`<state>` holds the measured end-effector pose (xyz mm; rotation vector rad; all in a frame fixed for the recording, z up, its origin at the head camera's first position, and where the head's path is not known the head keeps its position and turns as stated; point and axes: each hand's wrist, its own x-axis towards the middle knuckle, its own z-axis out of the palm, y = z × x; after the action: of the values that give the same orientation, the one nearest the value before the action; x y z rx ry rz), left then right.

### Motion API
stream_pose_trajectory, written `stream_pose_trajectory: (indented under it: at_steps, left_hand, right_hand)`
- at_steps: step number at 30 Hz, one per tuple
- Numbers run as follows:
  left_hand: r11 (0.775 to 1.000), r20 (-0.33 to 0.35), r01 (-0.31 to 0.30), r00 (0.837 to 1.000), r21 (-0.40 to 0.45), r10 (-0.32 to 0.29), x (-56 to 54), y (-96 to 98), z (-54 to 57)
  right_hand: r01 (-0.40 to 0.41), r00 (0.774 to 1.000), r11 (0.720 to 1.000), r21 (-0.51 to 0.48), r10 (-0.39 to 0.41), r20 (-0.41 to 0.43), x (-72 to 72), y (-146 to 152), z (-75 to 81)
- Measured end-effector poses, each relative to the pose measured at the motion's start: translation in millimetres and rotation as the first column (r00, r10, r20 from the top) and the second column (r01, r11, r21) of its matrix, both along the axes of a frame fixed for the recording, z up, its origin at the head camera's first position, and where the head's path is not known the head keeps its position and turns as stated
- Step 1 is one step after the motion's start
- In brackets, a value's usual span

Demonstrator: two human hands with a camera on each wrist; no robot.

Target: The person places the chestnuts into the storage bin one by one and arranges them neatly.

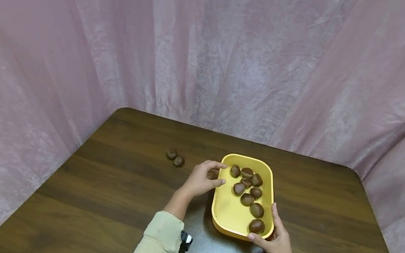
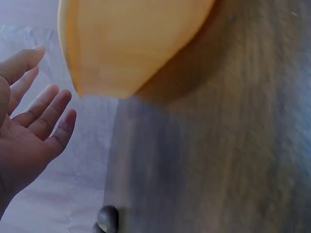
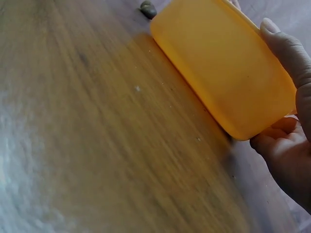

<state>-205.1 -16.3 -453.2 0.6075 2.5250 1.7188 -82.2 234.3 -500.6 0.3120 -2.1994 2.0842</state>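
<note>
A yellow plastic tray [image 1: 226, 214] with rounded corners holds several brown chestnuts [image 1: 247, 199], mostly along its right side. At the tray's near right corner, my right hand [image 1: 279, 247] grips it, thumb over the rim and fingers against the outer wall. In the right wrist view the tray [image 3: 218, 68] appears tilted beside that hand. My left hand [image 1: 199, 180] is at the left rim, fingers spread and nothing in its palm, as the left wrist view shows. One chestnut [image 1: 212, 173] shows between the left thumb and forefinger, beside the tray's outer wall, partly hidden.
Two more chestnuts [image 1: 175, 157] lie together on the dark wooden table [image 1: 119, 175], left of the tray. A pink velvet curtain [image 1: 236, 61] hangs behind the table and along both sides. A small black wrist device [image 1: 184, 241] sits by the left sleeve [image 1: 158, 243].
</note>
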Motion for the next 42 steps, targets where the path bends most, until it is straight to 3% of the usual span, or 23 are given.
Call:
stream_pose_trajectory:
  at_steps: [8,14,23,33,42]
  left_hand:
    - [0.994,-0.047,-0.07,0.996,0.084,0.074,-3.4,-14.6,-19.0]
    - [0.98,-0.045,-0.169,0.984,0.1,0.175,-10.3,-25.6,-25.4]
    - [0.956,-0.029,-0.281,0.958,0.079,0.284,-14.3,-46.1,-34.5]
    - [0.924,-0.013,-0.377,0.926,0.065,0.378,-23.9,-67.2,-36.7]
    - [0.907,0.029,-0.419,0.907,-0.037,0.42,-29.9,-72.7,-44.2]
  right_hand:
    - [-0.05,0.999,0.998,0.037,0.049,0.008,1.2,2.9,-0.9]
    - [-0.019,1.0,0.997,0.076,0.019,0.004,2.9,4.8,3.5]
    - [-0.022,0.999,0.999,0.036,0.023,-0.022,6.5,5.6,-0.3]
    - [-0.003,1.0,0.999,0.04,0.002,0.018,7.1,3.9,-0.4]
    - [0.0,0.999,1.0,0.028,-0.001,0.036,8.5,3.6,-4.1]
